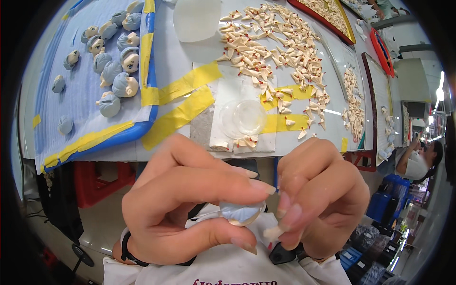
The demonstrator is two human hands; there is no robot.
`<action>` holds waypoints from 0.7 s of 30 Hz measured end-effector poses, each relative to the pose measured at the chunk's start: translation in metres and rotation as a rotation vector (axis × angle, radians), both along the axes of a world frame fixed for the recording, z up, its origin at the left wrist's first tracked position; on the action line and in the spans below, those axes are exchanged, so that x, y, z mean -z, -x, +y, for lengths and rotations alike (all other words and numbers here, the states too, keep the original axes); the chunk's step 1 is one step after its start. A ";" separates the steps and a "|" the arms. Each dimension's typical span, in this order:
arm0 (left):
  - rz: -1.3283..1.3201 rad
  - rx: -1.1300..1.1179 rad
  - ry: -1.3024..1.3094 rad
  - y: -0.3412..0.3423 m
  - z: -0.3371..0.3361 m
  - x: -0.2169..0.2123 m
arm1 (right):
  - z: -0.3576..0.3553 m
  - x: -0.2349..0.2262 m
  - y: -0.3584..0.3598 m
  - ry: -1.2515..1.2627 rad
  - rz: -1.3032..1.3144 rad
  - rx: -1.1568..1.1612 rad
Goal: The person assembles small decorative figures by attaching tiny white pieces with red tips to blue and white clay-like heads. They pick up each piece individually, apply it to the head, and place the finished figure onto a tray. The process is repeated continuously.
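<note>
My left hand [175, 202] pinches a small doll head with light blue hair [241, 213] between thumb and fingers, in front of my chest. The head's face is hidden from this side. Close by on its right, my right hand [327, 194] is closed on a small cream-coloured pointed piece with a red tip [272, 232]. The piece stays apart from the head. On the table ahead lie many similar pointed pieces [304, 52], spread in a loose heap.
At the left, a blue tray [151, 102] lined with a bluish sheet holds several blue-haired doll heads [110, 104]. Yellow tape [190, 83] crosses the white table near a clear round dish [249, 118]. A red stool [97, 185] stands below the edge. Another person [420, 159] is far right.
</note>
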State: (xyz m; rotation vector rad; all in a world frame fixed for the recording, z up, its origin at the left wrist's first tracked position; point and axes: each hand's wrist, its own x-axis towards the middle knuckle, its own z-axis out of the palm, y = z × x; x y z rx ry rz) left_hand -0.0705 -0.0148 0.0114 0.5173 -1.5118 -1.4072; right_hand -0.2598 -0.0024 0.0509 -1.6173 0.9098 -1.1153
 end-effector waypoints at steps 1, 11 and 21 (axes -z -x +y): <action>-0.016 -0.011 0.006 0.000 0.000 -0.001 | 0.000 0.000 0.000 0.010 0.012 -0.001; 0.004 -0.129 -0.060 0.002 0.008 -0.002 | 0.000 0.004 -0.005 0.093 0.005 0.007; -0.217 -0.183 0.297 -0.003 0.002 -0.010 | -0.014 0.003 -0.007 0.311 0.064 -0.177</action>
